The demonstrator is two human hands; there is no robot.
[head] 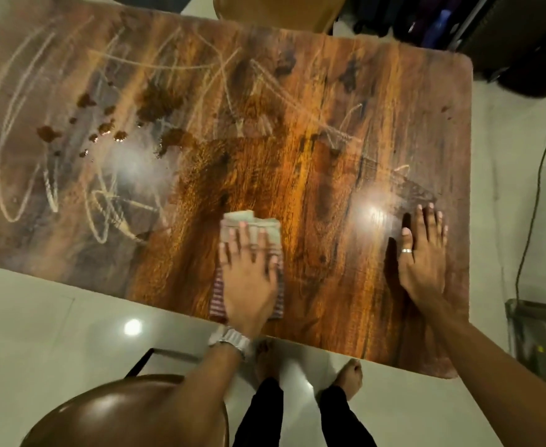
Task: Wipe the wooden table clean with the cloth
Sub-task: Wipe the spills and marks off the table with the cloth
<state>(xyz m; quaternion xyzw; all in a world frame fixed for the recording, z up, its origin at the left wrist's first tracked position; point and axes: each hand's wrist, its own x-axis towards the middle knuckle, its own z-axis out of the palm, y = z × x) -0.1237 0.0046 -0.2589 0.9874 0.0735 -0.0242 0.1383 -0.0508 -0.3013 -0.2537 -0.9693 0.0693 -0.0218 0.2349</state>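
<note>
The wooden table (313,130) fills most of the view. White chalk-like scribbles (16,124) cover its left and middle parts, and brown spill blotches (155,101) lie left of centre. My left hand (249,272) presses flat, fingers spread, on a folded cloth (267,225), beige at the top and red-striped below, near the table's front edge. A white watch sits on that wrist. My right hand (423,253), with a ring on it, rests palm down on the bare wood near the right edge, holding nothing.
A brown round chair seat (120,411) stands at the lower left by my legs. Dark luggage (507,37) sits on the floor at the upper right, a cable (542,156) runs down the right side, and a grey box (536,333) is at the right edge.
</note>
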